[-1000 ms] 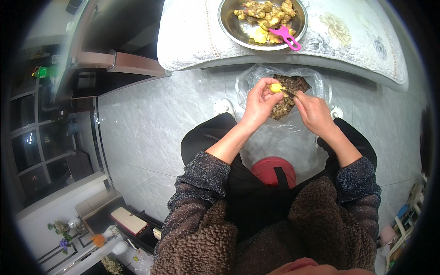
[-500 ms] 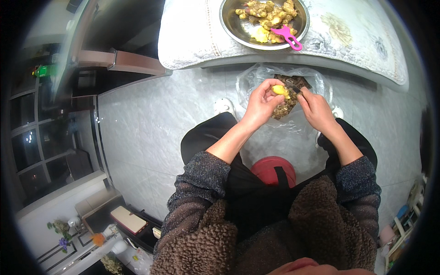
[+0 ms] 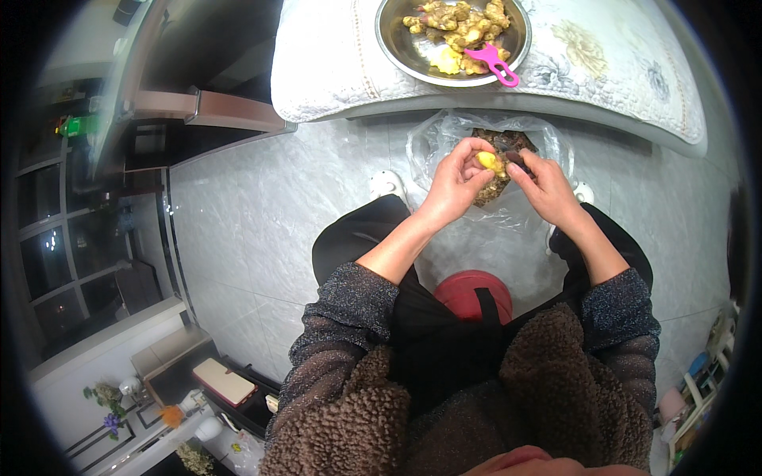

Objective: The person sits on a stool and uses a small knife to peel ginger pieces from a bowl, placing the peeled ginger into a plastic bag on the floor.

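Note:
My left hand grips a small yellow piece of peeled ginger between its fingertips. My right hand is closed on a small dark tool whose tip touches the ginger; most of the tool is hidden by the fingers. Both hands hover over a clear plastic bag on the floor that holds brown peelings. Above, on a quilted white surface, stands a metal bowl with several ginger pieces and a pink peeler.
I sit on a red stool over a pale marble floor. A dark glass cabinet is at the left. A low table with small items lies at lower left. Shelved clutter sits at the lower right.
My hands have shifted slightly, the right hand drawing closer to the ginger. The ginger has been turned a little in my left fingers.

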Action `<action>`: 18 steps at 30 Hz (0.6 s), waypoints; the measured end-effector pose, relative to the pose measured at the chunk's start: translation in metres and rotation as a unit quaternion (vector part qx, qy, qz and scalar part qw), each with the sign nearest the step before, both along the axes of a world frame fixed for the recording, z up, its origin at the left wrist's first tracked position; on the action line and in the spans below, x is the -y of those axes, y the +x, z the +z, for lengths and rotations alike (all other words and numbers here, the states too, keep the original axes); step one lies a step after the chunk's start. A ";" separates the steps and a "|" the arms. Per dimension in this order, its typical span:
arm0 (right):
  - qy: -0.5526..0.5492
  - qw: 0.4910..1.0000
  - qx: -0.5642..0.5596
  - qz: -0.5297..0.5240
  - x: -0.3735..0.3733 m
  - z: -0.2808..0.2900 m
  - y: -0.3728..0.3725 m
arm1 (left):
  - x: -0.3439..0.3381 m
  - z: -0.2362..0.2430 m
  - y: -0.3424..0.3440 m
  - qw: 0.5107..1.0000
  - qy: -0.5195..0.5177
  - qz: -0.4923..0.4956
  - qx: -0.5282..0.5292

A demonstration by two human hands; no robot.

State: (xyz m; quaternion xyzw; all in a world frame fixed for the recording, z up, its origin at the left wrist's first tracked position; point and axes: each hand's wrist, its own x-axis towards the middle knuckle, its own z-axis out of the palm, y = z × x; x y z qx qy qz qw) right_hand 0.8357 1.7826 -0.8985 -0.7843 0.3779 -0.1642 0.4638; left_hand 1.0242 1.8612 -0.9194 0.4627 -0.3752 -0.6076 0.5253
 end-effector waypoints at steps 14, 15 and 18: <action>-0.094 0.994 -0.020 0.058 -0.001 0.014 -0.002 | 0.002 0.010 0.009 0.965 0.065 -0.081 -0.242; -0.098 0.993 -0.023 0.056 -0.002 0.014 -0.002 | 0.002 0.011 0.010 0.965 0.068 -0.080 -0.241; -0.111 0.992 -0.030 0.054 -0.003 0.016 -0.002 | 0.002 0.012 0.008 0.974 0.057 -0.085 -0.202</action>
